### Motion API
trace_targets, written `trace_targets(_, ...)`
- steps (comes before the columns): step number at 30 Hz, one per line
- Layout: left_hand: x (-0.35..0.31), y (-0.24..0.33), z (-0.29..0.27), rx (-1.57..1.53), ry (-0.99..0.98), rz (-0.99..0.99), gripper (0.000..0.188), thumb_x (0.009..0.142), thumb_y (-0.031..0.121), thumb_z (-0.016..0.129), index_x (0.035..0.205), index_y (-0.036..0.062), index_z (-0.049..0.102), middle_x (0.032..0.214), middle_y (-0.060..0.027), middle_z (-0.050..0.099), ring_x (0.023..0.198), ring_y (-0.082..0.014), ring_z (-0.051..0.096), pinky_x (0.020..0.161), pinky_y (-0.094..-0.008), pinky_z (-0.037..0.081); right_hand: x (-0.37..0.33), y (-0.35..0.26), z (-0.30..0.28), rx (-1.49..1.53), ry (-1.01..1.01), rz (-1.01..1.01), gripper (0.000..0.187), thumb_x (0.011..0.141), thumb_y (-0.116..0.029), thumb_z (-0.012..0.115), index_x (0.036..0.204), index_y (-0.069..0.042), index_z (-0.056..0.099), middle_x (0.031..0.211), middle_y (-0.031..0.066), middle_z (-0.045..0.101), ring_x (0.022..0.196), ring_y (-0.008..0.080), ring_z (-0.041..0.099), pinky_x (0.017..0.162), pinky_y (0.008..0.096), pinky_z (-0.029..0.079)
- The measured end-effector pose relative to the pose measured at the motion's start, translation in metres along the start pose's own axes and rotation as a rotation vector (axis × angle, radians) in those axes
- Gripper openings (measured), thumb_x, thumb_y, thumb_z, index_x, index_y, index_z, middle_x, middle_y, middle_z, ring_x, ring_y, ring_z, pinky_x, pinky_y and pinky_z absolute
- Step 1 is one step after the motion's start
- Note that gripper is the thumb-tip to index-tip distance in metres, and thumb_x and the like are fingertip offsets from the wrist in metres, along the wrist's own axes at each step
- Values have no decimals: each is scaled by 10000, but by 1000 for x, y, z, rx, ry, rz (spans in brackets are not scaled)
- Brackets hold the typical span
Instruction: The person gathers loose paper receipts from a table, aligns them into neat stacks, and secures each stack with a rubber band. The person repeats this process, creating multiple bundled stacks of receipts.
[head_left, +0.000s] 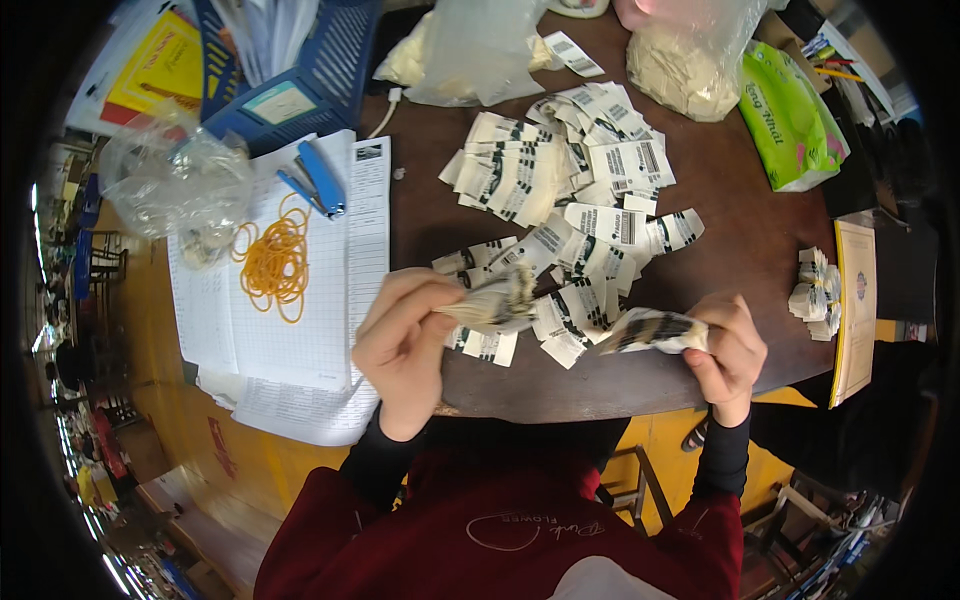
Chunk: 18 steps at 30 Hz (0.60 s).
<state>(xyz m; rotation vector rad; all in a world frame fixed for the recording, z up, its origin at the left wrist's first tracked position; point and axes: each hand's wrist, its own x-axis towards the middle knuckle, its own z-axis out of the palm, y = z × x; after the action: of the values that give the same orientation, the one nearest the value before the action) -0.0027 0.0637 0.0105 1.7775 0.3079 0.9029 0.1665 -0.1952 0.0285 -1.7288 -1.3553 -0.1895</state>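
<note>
Left hand [405, 330]: fingers curled, thumb and forefinger pinched on a fanned stack [490, 306] of labels, blurred, over the table's [700, 215] near side. Right hand [730, 350]: thumb and fingers closed on the right end of a second bunch [655, 331]; we cannot tell how many labels it has. Loose labels [515, 170] overlap at mixed angles beyond the hands, some lying between them.

We judge the step to be gathering labels into stacks. To do it well, we should pinch firmly without creasing, turn the prints one way, and tap the edges level on bare wood. We would pick up loose labels flat, a few at a time, since thin slips probably slide out of a fanned stack.
</note>
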Motion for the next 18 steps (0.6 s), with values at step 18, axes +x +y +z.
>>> trace_targets(18,20,51,48,-331,-400,-121,172,887,64,697,1037,-17,670,1051,-90,643,900,-138,654,759,-269,537,60,-61,-6,72,-220,107,241,826,-76,757,1007,-22,607,852,93,650,692,216,625,645,308,505)
